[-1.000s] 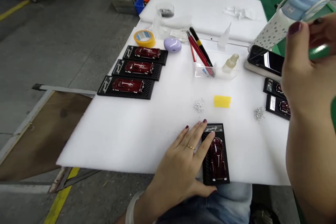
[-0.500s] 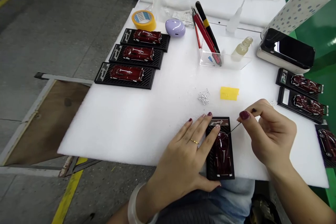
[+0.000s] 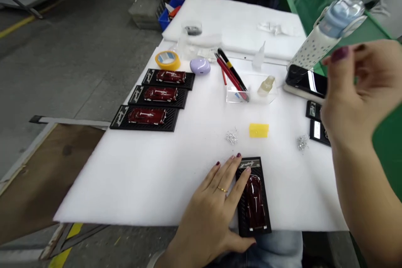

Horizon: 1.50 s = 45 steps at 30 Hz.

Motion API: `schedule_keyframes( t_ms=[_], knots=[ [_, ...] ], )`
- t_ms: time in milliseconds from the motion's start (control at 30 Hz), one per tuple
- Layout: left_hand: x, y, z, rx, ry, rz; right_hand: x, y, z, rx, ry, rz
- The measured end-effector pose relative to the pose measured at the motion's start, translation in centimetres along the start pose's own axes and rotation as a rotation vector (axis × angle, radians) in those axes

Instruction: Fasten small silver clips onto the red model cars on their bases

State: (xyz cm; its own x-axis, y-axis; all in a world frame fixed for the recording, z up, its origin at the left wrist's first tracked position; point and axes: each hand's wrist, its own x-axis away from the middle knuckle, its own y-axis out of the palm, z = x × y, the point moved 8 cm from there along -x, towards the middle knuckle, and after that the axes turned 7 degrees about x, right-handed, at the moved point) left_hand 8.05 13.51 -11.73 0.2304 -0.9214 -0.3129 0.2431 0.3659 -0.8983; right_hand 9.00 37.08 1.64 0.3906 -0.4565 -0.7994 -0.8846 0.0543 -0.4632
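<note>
Left hand [image 3: 207, 213] on black base [image 3: 243, 217] bearing dark-red model car [image 3: 255, 201]; right hand [image 3: 358, 88] raised, well apart.

Mounted car [image 3: 256, 205] lies on worktop [image 3: 125, 184], partly under left hand [image 3: 210, 213]; tape roll [image 3: 168, 61] lies ahead-left of that hand; phone [image 3: 306, 81] lies beyond right hand [image 3: 361, 90].

A table with a white top [image 3: 132, 184] has a stepped row of three black bases [image 3: 182, 101] along its left side, a roll of tape [image 3: 160, 59] just beyond them and a purple case [image 3: 200, 66] near the tape. Farther back sits a clear tray [image 3: 231, 97]. A yellow strip [image 3: 259, 130] lies between two piles of silver bits [image 3: 231, 137]. A fourth base [image 3: 243, 217] lies at the near edge, and two partly hidden bases [image 3: 309, 114] at the right.
</note>
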Motion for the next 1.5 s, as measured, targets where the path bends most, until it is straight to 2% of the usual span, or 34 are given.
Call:
schedule_keyframes(
  t_ms=[67,167,267,400,467,533,667,867,1033,1200,1300,1400,1500],
  knots=[
    [0.0,0.1,0.0,0.000,0.011,0.009,-2.0,2.2,0.6,0.095,-0.039,-0.036],
    [0.1,0.2,0.1,-0.012,0.021,0.012,-2.7,5.0,1.5,0.193,-0.026,-0.146],
    [0.0,0.2,0.1,-0.022,0.022,0.016,-1.3,6.1,2.0,0.170,-0.038,-0.397],
    [-0.1,-0.1,0.2,-0.030,0.022,0.050,2.5,2.6,2.7,0.100,-0.234,-0.633],
    [-0.2,-0.3,0.3,-0.039,0.033,0.062,4.8,0.5,3.9,0.164,-0.323,-0.724],
    [-0.2,-0.3,0.4,-0.048,0.047,0.061,6.9,-1.4,5.6,0.235,-0.338,-0.767],
    [-0.3,-0.3,0.5,-0.071,0.056,0.069,9.8,-3.5,7.1,0.413,-0.309,-0.728],
    [-0.2,-0.5,0.4,-0.130,0.094,0.098,11.5,-3.2,5.7,0.646,-0.351,-0.676],
    [0.4,-1.2,-0.5,-0.024,0.019,0.174,12.1,-2.9,4.5,0.686,-0.383,-0.644],
    [1.0,-1.4,-1.2,0.121,-0.037,0.201,13.0,-3.8,4.8,0.663,-0.296,-0.475],
    [0.7,-2.3,-1.4,0.241,-0.070,0.245,13.5,-4.3,5.1,0.633,-0.261,-0.408],
    [-0.1,-3.6,-1.3,0.384,-0.133,0.328,13.4,-4.8,3.4,0.547,-0.270,-0.394],
    [-1.4,-4.5,-0.4,0.492,-0.200,0.375,13.4,-5.4,-1.0,0.378,-0.303,-0.413]
  ],
)
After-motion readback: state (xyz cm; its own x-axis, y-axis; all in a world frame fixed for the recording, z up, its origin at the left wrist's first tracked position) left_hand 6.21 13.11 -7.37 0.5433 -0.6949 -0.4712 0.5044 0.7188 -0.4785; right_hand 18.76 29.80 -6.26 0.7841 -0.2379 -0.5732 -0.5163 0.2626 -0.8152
